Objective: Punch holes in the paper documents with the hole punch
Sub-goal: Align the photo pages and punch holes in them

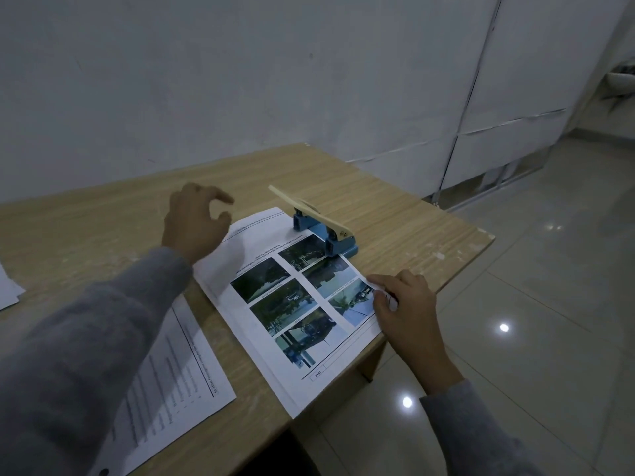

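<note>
Grey sleeves frame the view, one arm along each side of the desk. Nearest, at the front left, a text page lies flat with a punched hole showing at its near edge, so it is probably finished and set aside; a corner of more paper pokes in at the far left.

The right hand pinches the right edge of the photo page, thumb and forefinger closed on the sheet, seemingly to keep it square and stop it sliding. This page, printed with six colour pictures, overhangs the desk's front corner, and its far edge is tucked into the slot of the hole punch, ready to be punched.

The left hand hovers above the desk, just left of the punch, fingers loosely spread and holding nothing. It looks poised to come down on the lever, which stands raised and tilted, so the press seems not yet made.

The punch has a blue metal base and a pale handle, and sits near the right end of the desk, a light wood-grain top with a chipped right edge. Behind it rises a plain whitish wall; to the right are white panels and a glossy tiled floor reflecting ceiling lights. The room is dim.
</note>
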